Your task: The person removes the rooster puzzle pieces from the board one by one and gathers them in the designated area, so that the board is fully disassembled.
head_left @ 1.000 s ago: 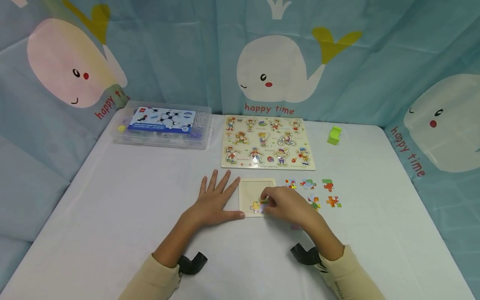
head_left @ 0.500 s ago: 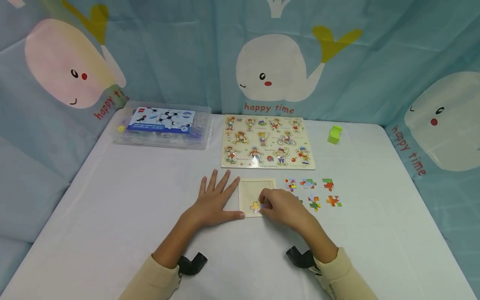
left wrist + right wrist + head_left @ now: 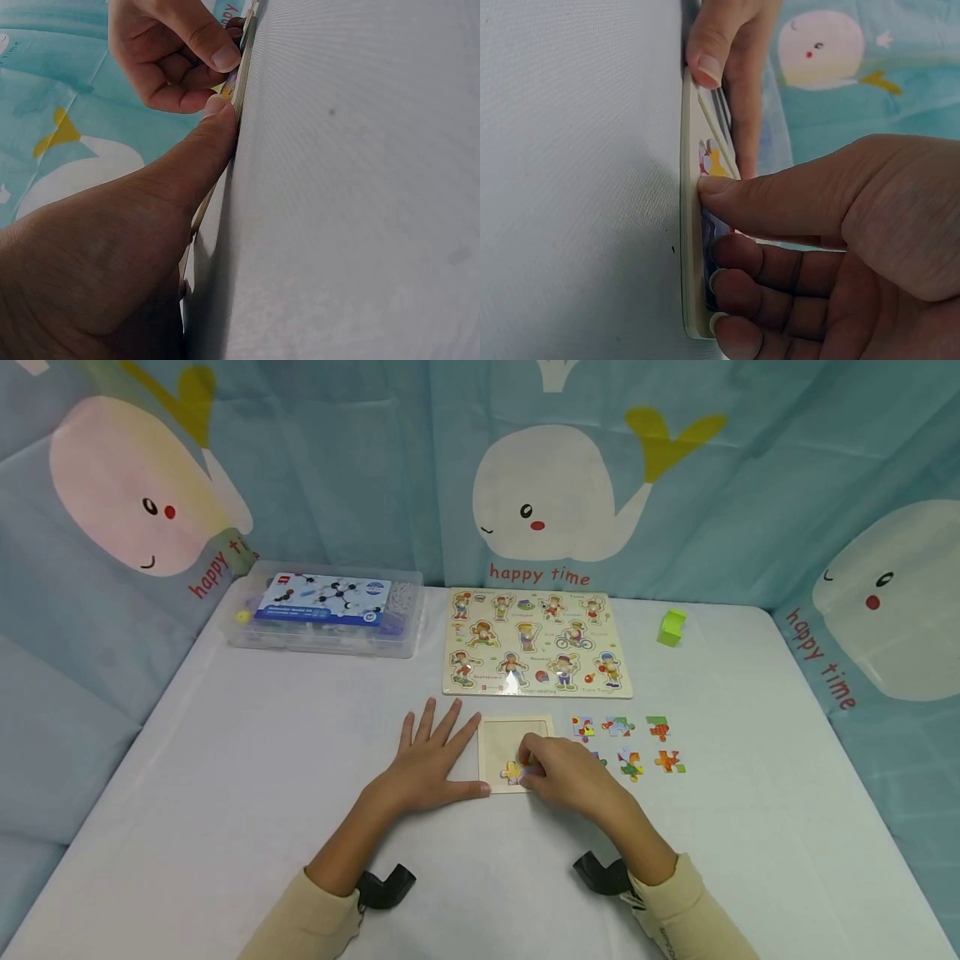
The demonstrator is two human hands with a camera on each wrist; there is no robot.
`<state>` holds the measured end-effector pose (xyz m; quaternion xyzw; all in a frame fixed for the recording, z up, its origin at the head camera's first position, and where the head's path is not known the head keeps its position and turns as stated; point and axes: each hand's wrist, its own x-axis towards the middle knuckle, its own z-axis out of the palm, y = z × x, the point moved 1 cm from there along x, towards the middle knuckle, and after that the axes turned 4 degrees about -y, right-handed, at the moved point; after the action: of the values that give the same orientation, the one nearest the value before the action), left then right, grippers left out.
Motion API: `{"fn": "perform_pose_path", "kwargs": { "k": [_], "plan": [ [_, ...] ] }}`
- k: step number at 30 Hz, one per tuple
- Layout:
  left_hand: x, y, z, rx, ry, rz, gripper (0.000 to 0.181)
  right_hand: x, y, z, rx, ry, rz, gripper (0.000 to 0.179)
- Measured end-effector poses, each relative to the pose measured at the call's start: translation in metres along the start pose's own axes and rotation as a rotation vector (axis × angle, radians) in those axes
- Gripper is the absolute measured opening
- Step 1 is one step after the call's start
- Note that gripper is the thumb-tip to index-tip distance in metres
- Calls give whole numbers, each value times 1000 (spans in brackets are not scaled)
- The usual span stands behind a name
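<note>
A small square wooden puzzle tray (image 3: 497,735) lies on the table before me. My left hand (image 3: 427,774) lies flat with fingers spread at its left side, the thumb on its near left corner. A yellow jigsaw piece (image 3: 511,772) rests inside the tray near the front edge. Beside that piece, my right hand (image 3: 570,774) has its thumb and curled fingers on a purple-blue jigsaw piece (image 3: 714,217) in the tray, largely covered by the fingers. To the right, several loose jigsaw pieces (image 3: 630,766) lie in rows; one is partly hidden behind the right hand.
Behind the tray lies a wooden board with cartoon sports figures (image 3: 536,643). A clear plastic case (image 3: 322,610) with a molecule-printed label stands at the back left. A green block (image 3: 671,627) sits at the back right. Whale-printed curtains (image 3: 450,485) border the white table.
My right hand has shifted slightly left over the tray, then stayed nearly still, its fingers remaining on the piece. The left hand has kept its place.
</note>
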<state>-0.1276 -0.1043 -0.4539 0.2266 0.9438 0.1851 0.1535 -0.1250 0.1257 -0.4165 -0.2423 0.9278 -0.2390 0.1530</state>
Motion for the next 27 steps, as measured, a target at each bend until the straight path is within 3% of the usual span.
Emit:
{"fn": "perform_pose_path", "kwargs": {
  "k": [12,27],
  "plan": [
    [1,0,1,10,0,-4,104,-3,-1,-2,-43,44,-47,25],
    [0,1,0,7,-2,-13,104,-3,-2,-3,-35,25,-72,25]
  ]
}}
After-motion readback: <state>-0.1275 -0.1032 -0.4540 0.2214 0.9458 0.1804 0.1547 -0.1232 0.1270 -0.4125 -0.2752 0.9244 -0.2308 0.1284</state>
